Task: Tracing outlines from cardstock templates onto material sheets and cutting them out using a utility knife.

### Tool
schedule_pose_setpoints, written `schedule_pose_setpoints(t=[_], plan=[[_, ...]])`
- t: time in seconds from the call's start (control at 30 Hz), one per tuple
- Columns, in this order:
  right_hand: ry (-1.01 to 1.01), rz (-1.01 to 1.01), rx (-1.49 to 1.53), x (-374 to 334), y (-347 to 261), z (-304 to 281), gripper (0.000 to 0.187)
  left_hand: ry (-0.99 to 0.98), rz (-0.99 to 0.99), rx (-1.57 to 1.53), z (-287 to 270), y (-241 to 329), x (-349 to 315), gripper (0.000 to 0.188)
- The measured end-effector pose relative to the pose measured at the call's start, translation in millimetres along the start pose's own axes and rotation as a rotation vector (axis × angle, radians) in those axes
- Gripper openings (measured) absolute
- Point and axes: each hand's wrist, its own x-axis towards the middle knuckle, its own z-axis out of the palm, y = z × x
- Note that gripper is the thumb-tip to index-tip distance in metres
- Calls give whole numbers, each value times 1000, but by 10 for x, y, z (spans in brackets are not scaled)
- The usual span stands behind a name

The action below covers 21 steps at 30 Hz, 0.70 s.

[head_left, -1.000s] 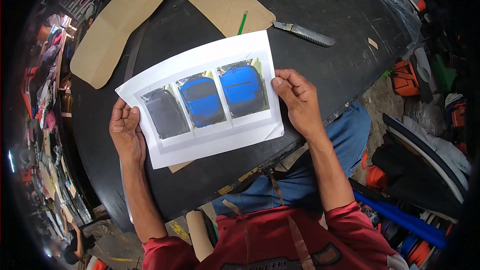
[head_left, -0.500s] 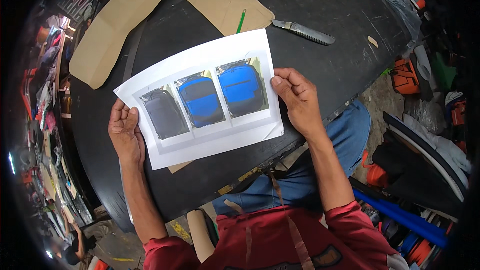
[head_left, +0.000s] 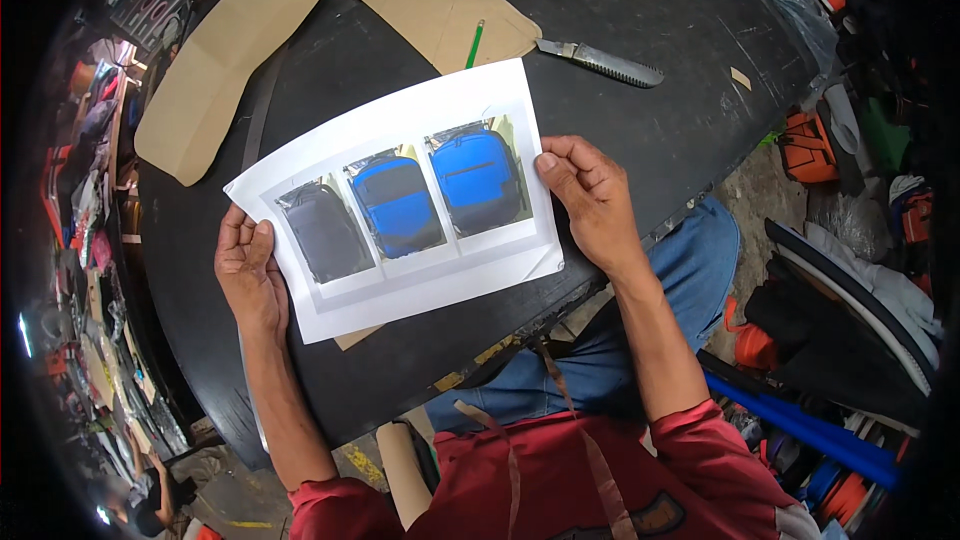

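- Left hand grips the left edge of a white printed sheet — thumb on top of the paper, fingers curled under it.
- Right hand pinches the sheet's right edge, thumb on top near the upper corner, fingers bent beside it.
- Sheet is held low over the black worktable, tilted so its right end sits higher in view; it shows three backpack photos in a row — one dark grey, two blue.
- A second paper edge peeks out at the sheet's lower right corner.
- Tan cardboard pattern pieces lie on the table beyond the sheet, well apart from both hands.
- Green pencil rests on one cardboard piece, just above the sheet's top edge.
- Serrated knife lies flat to the right of the pencil, clear of the sheet.
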Motion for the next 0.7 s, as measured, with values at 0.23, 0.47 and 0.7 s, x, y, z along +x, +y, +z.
schedule_pose_setpoints(t=[0.23,0.47,0.7], plan=[[8,10,20,-8,-9,1,22,2,5,3,10,11,-3,48],[11,25,38,-11,5,12,23,-1,21,10,21,26,-12,48],[3,19,35,-10,-5,8,23,-4,15,7,-9,-4,-2,46]])
